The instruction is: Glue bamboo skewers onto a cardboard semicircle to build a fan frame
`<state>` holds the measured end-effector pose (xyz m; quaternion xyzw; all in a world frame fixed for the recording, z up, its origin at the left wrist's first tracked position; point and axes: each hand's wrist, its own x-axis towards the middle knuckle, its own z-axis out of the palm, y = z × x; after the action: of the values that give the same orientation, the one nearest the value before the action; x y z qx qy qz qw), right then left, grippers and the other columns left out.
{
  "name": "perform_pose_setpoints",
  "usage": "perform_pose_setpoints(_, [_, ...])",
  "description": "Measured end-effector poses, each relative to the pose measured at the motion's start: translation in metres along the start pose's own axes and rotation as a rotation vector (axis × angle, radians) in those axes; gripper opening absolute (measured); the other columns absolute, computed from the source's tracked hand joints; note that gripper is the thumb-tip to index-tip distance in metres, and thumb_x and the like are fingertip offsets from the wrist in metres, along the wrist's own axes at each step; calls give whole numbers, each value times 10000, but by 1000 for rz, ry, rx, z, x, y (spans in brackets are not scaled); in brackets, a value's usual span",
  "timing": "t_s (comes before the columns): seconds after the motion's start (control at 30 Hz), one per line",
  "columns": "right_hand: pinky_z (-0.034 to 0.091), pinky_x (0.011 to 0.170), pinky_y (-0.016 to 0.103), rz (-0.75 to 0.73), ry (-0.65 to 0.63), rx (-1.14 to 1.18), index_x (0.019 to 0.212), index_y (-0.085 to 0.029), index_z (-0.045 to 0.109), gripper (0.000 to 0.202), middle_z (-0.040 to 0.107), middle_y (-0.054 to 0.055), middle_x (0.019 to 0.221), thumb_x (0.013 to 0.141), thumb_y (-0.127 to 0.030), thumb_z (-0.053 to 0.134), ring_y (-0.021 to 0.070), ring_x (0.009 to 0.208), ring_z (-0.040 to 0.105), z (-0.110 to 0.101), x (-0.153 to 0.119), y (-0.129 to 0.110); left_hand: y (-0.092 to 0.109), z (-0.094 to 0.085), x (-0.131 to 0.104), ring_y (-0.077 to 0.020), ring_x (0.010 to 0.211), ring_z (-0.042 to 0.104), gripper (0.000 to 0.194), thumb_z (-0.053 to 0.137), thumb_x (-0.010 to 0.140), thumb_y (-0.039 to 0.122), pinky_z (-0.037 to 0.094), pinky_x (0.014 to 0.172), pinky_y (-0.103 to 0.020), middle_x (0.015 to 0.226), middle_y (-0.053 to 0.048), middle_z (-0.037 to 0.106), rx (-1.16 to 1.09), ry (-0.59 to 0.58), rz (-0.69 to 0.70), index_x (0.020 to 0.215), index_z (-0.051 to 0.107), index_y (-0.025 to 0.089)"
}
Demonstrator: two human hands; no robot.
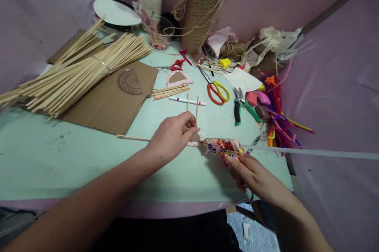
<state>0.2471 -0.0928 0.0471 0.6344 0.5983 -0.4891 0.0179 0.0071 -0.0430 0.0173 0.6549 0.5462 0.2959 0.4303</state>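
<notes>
A thin wooden stick is held nearly upright over the bench, its lower part pinched between the thumb and fingers of the left grip, which is closed narrowly on it. A second upright stick is seen just beside it; whether it is also held cannot be told. Beneath the fingertips, a small cardboard piece with a pale pink edge is partly covered. The flower-patterned glue gun is held by the right grip — wrapped around its handle — with its nozzle pointed left at the piece, near the left fingertips. From its back, a long whitish strip is extended to the right. Another stick is laid flat, its right end hidden by the left grip. Beyond the hands, a white pen is seen, with a small row of sticks and a half-round cardboard shape (edged in pink) behind it. To the right are placed orange-and-yellow-handled scissors and green-and-black pliers, with bright pipe cleaners farther right. On the left, a large bundle of sticks is rested across a cardboard sheet, on which a protractor is laid. At the back, a twine roll and a white bottle are stood.
</notes>
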Motion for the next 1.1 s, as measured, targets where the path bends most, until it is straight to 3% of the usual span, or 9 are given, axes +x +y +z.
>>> perform_pose_setpoints(1.1, [414, 529, 262, 23, -3, -29, 607, -208, 444, 590, 517, 2, 491, 891, -714, 337, 136, 488, 532, -4, 3, 3, -2, 1, 1, -129, 675, 571, 61, 592, 851, 240, 391, 653, -270, 714, 34, 640, 9, 9, 16, 801, 566, 216])
